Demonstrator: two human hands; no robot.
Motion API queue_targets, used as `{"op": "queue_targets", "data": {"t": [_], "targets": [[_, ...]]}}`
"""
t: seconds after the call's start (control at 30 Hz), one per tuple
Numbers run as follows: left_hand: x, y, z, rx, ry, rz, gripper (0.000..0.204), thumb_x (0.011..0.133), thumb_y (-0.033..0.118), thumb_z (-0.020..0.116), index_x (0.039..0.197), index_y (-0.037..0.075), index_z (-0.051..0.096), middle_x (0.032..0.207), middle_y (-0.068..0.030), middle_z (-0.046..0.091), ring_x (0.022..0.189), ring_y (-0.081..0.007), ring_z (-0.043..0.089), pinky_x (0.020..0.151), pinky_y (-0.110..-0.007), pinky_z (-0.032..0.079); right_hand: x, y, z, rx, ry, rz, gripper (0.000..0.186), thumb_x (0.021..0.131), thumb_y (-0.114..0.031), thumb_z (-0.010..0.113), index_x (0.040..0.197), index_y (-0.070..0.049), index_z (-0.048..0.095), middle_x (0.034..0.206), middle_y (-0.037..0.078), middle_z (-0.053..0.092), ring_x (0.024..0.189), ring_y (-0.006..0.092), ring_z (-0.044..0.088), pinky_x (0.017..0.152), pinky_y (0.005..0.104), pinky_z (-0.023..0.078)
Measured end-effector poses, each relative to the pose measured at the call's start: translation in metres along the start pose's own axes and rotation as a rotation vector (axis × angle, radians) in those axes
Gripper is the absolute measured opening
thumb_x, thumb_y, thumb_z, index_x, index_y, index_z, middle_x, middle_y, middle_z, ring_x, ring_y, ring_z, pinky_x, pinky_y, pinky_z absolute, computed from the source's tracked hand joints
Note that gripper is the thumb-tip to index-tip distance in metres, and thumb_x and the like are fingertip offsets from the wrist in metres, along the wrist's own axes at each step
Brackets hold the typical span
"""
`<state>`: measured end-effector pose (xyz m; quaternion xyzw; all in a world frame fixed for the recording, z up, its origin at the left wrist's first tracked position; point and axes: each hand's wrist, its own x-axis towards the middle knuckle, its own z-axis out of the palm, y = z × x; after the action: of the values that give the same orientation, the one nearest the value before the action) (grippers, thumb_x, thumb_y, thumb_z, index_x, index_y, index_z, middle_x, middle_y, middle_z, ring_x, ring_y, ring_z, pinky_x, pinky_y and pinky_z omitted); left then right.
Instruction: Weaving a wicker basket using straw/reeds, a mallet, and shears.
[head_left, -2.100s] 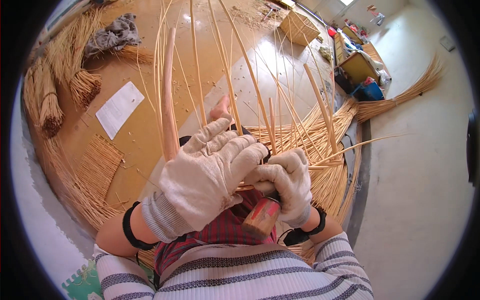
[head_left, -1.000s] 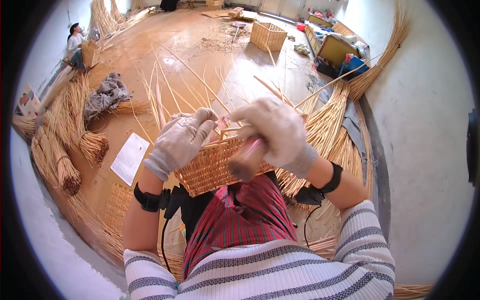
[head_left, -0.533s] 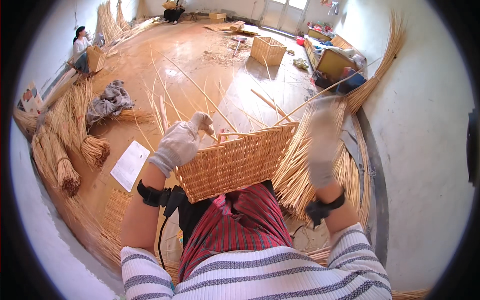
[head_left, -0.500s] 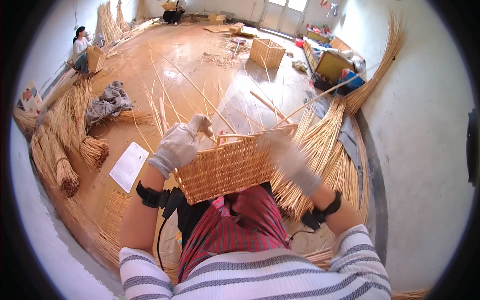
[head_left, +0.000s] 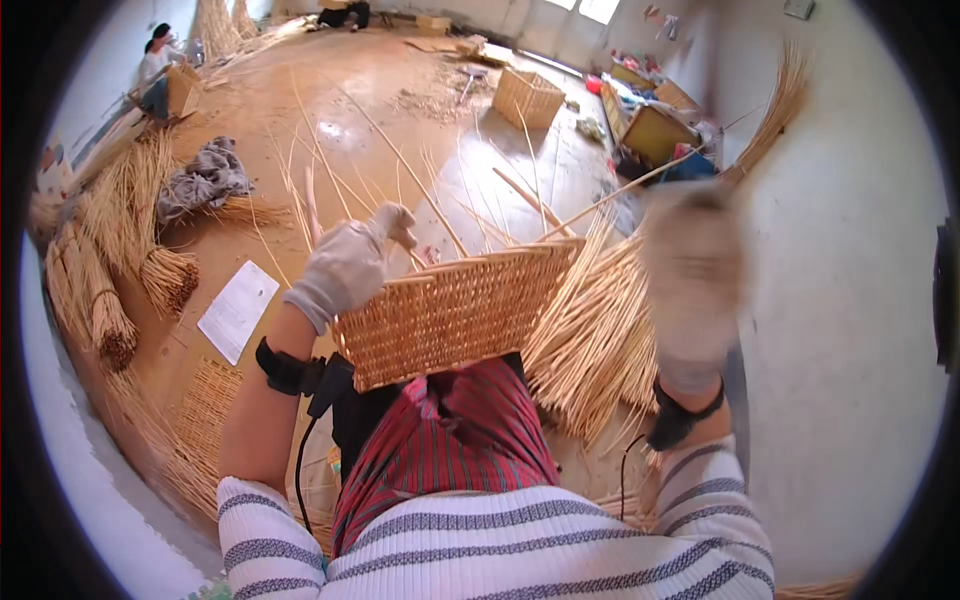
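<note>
A partly woven wicker basket (head_left: 455, 312) rests on my lap, with loose willow rods (head_left: 405, 175) sticking out beyond its rim. My left hand (head_left: 350, 262), in a pale work glove, is closed over the basket's left rim. My right hand (head_left: 693, 275), gloved alike, is raised to the right of the basket and apart from it. Motion smears its fingers. A dark blurred streak rises above it, and I cannot tell whether the hand holds anything.
Bundles of rods (head_left: 605, 325) lie at the right, and more bundles (head_left: 110, 260) at the left beside a grey cloth (head_left: 205, 180). A white sheet (head_left: 238, 312) lies on the floor. Another basket (head_left: 528, 98) stands farther off. A seated person (head_left: 158, 75) is at the far left.
My right hand has left the basket's right side and swung up and to the right. My left hand keeps its hold on the rim. The whole view has shifted slightly.
</note>
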<state>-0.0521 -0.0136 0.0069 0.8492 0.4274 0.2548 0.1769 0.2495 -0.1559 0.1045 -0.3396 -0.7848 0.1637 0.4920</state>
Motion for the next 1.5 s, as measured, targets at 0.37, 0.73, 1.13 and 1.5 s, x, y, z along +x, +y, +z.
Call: {"op": "queue_targets", "data": {"t": [0.37, 0.73, 1.13, 1.5], "targets": [[0.014, 0.007, 0.006, -0.050, 0.004, 0.084, 0.047, 0.085, -0.008, 0.046, 0.128, 0.011, 0.052, 0.117, -0.0180, 0.071, 0.112, -0.0408, 0.066, 0.097, -0.044, 0.051, -0.031, 0.045, 0.043, -0.568, -0.436, 0.244, 0.031, 0.106, -0.028, 0.047, 0.126, -0.010, 0.063, 0.100, 0.016, 0.073, 0.085, 0.0279, 0.073, 0.076, 0.0377, 0.058], [-0.028, 0.088, -0.005, 0.072, 0.026, 0.083, 0.032, 0.088, -0.004, 0.050, 0.115, 0.010, 0.062, 0.103, -0.0144, 0.072, 0.098, -0.0346, 0.068, 0.089, -0.040, 0.053, -0.003, 0.089, 0.102, -0.264, 0.187, 0.196, 0.008, 0.095, -0.014, 0.062, 0.092, -0.006, 0.063, 0.072, 0.015, 0.063, 0.072, 0.0356, 0.066, 0.066, 0.0450, 0.051], [-0.131, 0.054, -0.006, -0.480, 0.739, -0.204, 0.014, 0.102, 0.001, 0.051, 0.111, 0.004, 0.062, 0.108, -0.0073, 0.065, 0.101, -0.0181, 0.062, 0.096, -0.033, 0.049, -0.058, 0.051, 0.110, -0.382, 0.204, -0.012, 0.013, 0.100, -0.015, 0.057, 0.095, -0.004, 0.062, 0.071, 0.006, 0.068, 0.063, 0.0270, 0.067, 0.062, 0.0376, 0.052], [-0.097, 0.043, -0.031, -0.451, 0.723, -0.123, 0.021, 0.103, 0.011, 0.055, 0.122, 0.001, 0.057, 0.110, -0.0102, 0.062, 0.106, -0.0152, 0.059, 0.090, -0.031, 0.050, -0.062, 0.044, 0.106, -0.269, 0.187, 0.111, 0.010, 0.101, -0.012, 0.057, 0.100, -0.004, 0.062, 0.066, 0.006, 0.067, 0.059, 0.0275, 0.067, 0.058, 0.0369, 0.051]]}}
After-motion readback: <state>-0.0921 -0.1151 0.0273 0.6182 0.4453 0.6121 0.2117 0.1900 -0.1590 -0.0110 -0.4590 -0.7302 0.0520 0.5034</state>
